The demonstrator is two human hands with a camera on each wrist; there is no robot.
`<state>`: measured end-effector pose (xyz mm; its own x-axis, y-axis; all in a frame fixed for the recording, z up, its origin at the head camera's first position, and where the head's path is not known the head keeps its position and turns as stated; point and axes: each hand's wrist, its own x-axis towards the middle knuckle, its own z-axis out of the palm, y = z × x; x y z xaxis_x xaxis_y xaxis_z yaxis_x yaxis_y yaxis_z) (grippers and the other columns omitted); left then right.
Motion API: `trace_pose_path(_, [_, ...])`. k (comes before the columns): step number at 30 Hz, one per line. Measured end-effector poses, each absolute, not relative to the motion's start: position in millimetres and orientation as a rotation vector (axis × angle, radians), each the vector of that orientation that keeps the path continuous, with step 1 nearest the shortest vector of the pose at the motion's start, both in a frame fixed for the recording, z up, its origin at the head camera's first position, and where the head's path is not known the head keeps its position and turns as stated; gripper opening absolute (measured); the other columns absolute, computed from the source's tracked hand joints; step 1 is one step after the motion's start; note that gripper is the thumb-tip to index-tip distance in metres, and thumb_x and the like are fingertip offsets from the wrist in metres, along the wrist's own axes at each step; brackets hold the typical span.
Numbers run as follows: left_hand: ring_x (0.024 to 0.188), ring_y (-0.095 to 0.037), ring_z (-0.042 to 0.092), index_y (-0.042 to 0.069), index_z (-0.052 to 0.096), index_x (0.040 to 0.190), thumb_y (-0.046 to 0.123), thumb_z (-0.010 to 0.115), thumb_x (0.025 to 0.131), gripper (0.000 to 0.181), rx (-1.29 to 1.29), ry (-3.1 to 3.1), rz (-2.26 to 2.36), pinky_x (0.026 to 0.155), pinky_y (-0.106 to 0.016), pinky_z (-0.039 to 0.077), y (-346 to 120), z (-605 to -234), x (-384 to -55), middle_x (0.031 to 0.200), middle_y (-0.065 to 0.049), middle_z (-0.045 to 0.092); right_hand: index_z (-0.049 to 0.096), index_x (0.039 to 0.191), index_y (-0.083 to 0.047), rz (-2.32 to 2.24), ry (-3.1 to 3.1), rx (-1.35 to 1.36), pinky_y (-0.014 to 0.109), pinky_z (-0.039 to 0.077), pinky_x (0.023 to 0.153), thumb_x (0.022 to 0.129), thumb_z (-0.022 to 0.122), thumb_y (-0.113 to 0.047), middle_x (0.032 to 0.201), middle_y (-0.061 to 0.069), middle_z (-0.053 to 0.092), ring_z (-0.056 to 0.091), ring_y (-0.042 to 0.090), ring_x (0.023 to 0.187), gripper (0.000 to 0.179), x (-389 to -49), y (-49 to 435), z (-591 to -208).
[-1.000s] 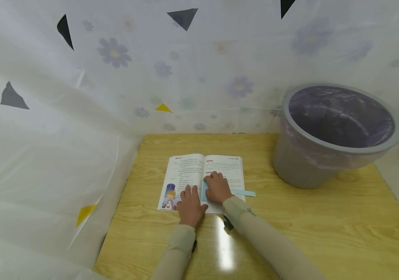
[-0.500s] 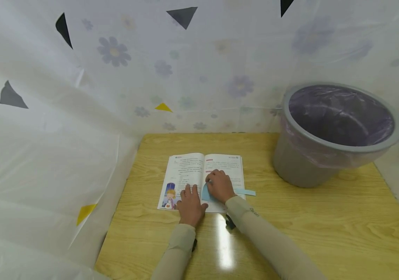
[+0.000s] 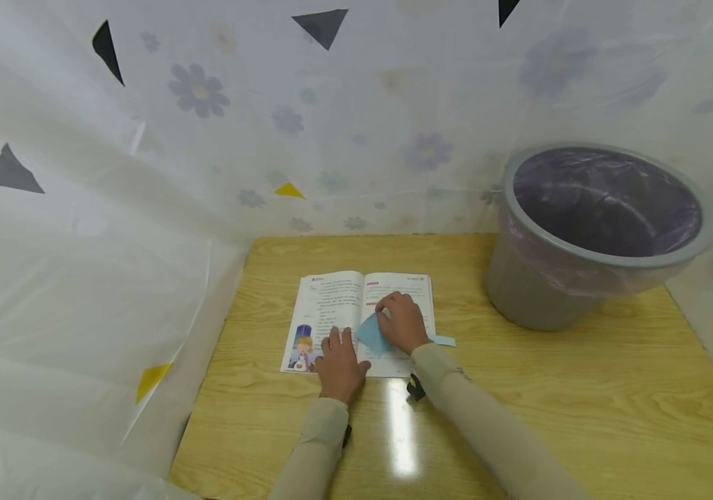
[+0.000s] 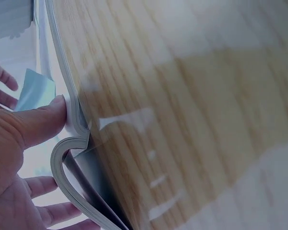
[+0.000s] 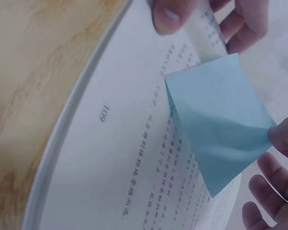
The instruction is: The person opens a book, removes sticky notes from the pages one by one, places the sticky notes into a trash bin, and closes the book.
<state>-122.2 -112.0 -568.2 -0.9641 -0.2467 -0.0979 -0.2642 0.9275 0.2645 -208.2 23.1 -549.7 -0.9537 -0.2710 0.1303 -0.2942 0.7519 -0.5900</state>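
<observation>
An open book (image 3: pixel 339 295) with printed pages lies on the table. My left hand (image 3: pixel 339 368) rests on its lower left page with fingers spread; the thumb presses near the centre fold, as the left wrist view shows. My right hand (image 3: pixel 405 325), over the right page, pinches one corner of a light blue square paper note (image 5: pixel 213 110) between thumb and finger. The note is lifted at an angle off the page, lightly bent. A light blue strip (image 3: pixel 446 341) sticks out past the book's right edge; the rest of it is partly hidden behind the right hand.
A grey bin (image 3: pixel 527 300) with a translucent purplish liner stands at the right back of the wooden table (image 3: pixel 256 430). Floral, translucent sheeting (image 3: pixel 331 139) with black, grey and yellow triangular patches encloses the back and left sides.
My right hand has moved slightly up and right, peeling the blue note from the page beside the fold; it now tilts upward. The left hand has stayed in place.
</observation>
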Motion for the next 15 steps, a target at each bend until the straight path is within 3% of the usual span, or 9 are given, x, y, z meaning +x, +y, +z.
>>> trace_pose_path(8, [0.138,-0.037,0.041,0.012,0.043,0.145,0.041,0.083,0.077,0.084,-0.4,3.017,0.428,0.095,-0.062,0.046,-112,-567,-122,0.154,-0.017,0.039,0.074,0.102,-0.011,1.168,-2.846,0.411,0.046,0.049,0.1,0.095,0.06,-0.018,0.11,0.008,0.071,0.063,0.029,0.11,0.017,-210,42,-541])
trace_pose_path(15, [0.139,-0.038,0.039,0.013,0.042,0.146,0.041,0.083,0.078,0.084,-0.419,2.988,0.428,0.096,-0.063,0.045,-110,-567,-123,0.155,-0.017,0.037,0.072,0.102,-0.01,1.232,-2.774,0.412,0.042,0.052,0.093,0.096,0.062,-0.017,0.105,0.007,0.071,0.064,0.024,0.1,0.014,-208,55,-529])
